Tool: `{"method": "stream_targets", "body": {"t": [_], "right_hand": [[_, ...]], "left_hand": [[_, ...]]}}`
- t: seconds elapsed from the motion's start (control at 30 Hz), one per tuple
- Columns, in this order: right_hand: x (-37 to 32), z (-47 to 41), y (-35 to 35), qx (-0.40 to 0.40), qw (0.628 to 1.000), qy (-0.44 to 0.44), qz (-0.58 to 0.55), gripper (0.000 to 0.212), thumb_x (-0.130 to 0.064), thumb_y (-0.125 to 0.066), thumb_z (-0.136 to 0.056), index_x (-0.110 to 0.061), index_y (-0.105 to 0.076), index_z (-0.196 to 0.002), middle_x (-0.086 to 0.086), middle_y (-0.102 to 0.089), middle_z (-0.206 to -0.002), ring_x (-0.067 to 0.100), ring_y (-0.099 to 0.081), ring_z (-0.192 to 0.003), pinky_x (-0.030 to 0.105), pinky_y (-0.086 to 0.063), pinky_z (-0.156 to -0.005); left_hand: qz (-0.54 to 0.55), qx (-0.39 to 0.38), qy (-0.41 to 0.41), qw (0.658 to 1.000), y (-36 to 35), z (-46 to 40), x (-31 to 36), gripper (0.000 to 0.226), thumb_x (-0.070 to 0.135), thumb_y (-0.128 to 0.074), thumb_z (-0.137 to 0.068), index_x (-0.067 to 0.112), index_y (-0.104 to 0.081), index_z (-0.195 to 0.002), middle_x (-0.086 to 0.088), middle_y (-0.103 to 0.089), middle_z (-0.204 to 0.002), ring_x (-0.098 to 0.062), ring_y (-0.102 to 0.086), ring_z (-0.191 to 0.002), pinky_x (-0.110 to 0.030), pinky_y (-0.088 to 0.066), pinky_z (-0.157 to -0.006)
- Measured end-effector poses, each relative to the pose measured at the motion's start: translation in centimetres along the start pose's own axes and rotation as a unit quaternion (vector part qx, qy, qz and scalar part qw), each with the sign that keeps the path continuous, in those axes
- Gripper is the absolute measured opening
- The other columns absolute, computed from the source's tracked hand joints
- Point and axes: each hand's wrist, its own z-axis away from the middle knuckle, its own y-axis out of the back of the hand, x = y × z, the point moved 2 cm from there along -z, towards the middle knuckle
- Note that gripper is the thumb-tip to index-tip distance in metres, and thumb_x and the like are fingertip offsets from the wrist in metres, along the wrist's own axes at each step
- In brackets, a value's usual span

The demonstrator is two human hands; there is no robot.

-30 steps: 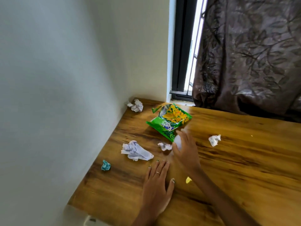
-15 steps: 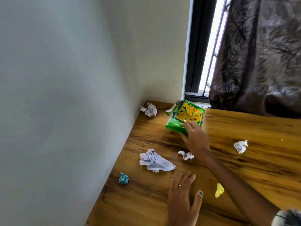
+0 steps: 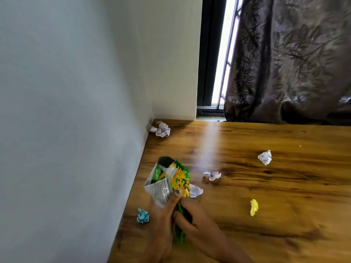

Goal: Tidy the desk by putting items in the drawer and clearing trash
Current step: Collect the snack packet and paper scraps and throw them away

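Head cam: both hands are wrapped around the green and yellow snack bag [image 3: 171,184], lifted off the wooden desk [image 3: 266,186] near the wall edge. Left hand [image 3: 163,223] clamps its left side, right hand [image 3: 197,221] squeezes the bottom. Bit blurry, but that looks like crumpled white paper [image 3: 195,190] peeking out behind it. A blue wad [image 3: 142,216] sits beside the left hand.

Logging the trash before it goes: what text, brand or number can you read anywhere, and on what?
Nothing reads clearly.
Snack bag in both hands: small print on its silver panel, too blurred.
Crumpled papers, e.g. corner wad: faint marks, unreadable.
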Motion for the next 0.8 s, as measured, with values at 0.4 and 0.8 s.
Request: {"method": "stream_targets", "body": {"t": [0.4,0.8], "right_hand": [[4.6,-4.5,0.6,0.065,0.964,-0.068,0.247,0.045,-0.027,-0.054,-0.089,-0.028,-0.046,-0.133,-0.006,-0.043,-0.139,0.014,-0.037,-0.128,0.028,-0.029,-0.102],[5.1,-4.8,2.0,0.316,0.944,-0.028,0.094,0.039,-0.007,-0.063,-0.086,-0.017,-0.057,-0.123,-0.006,-0.062,-0.106,0.008,-0.059,-0.100,0.013,-0.047,-0.080]], "left_hand": [[-0.012,0.280,-0.010,0.960,4.6,-2.2,1.9,0.017,0.021,-0.075,-0.078,0.021,-0.059,-0.082,0.008,-0.061,-0.076,-0.017,-0.058,-0.072,-0.032,-0.045,-0.076],[0.008,0.244,-0.015,0.970,2.9,-1.8,1.3,0.050,0.019,-0.073,-0.078,0.009,-0.058,-0.124,-0.012,-0.064,-0.121,-0.029,-0.062,-0.108,-0.052,-0.048,-0.097]]}}
